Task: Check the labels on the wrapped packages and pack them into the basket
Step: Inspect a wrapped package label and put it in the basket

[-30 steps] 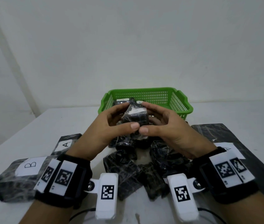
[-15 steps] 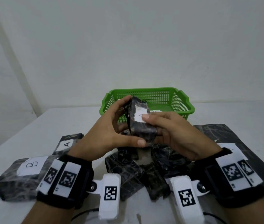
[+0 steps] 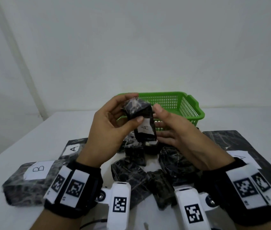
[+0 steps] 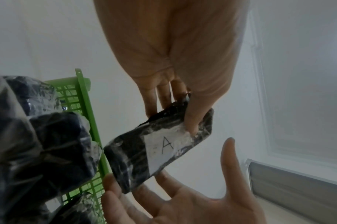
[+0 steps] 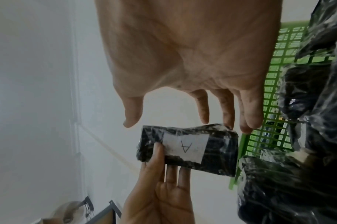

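Upright, package (left-hand pinched)

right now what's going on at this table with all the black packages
A person is checking labels. The left hand pinches a small wrapped package by its top end, its white label reading A. The right hand is open beside it. The green basket stands just behind; more packages lie on the table.

Black "A"-labelled package, held upright
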